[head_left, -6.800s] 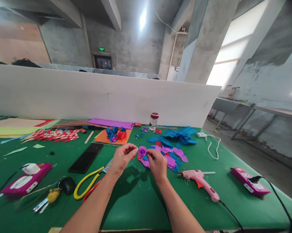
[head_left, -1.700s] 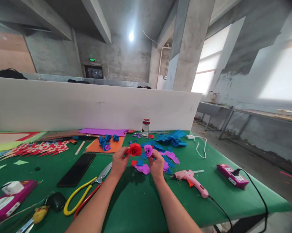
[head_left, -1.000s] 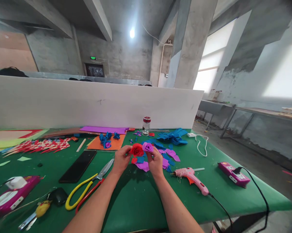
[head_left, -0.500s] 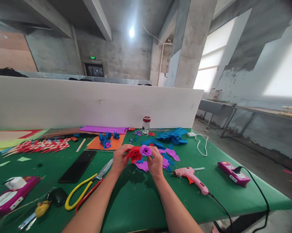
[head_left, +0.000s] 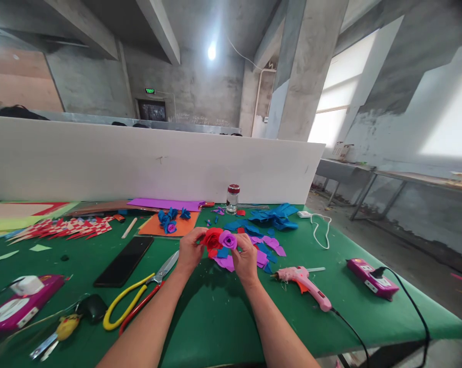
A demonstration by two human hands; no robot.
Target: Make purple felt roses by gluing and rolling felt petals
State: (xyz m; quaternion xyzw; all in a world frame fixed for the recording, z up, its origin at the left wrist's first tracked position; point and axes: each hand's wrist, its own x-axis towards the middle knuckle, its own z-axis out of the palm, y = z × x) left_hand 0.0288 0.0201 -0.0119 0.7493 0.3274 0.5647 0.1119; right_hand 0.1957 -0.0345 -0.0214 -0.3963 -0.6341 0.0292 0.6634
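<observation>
My left hand [head_left: 191, 251] is closed on a red paper flower [head_left: 214, 239], holding it from its left side. Pinched in my right hand [head_left: 246, 259] is a purple paper rose [head_left: 228, 239]. The two flowers touch side by side above the green table [head_left: 215, 317]. Beneath and behind them lie purple paper petals [head_left: 225, 262] and blue paper pieces [head_left: 269, 253], partly hidden by my hands. Yellow-and-red-handled scissors [head_left: 154, 280] rest left of my left forearm. A pink glue gun [head_left: 303, 286] lies right of my right hand.
Blue and purple paper flowers [head_left: 169, 220] sit on orange paper [head_left: 150, 226]. A black phone [head_left: 124, 261] and keys [head_left: 58, 335] are at left. Behind stand a glass jar [head_left: 233, 200] and a white board [head_left: 100, 166]. Power strips [head_left: 372, 278] with cords flank the table.
The purple rose has shifted slightly left, closer against the red flower, which has turned a little. Both hands keep their hold. The view has moved slightly.
</observation>
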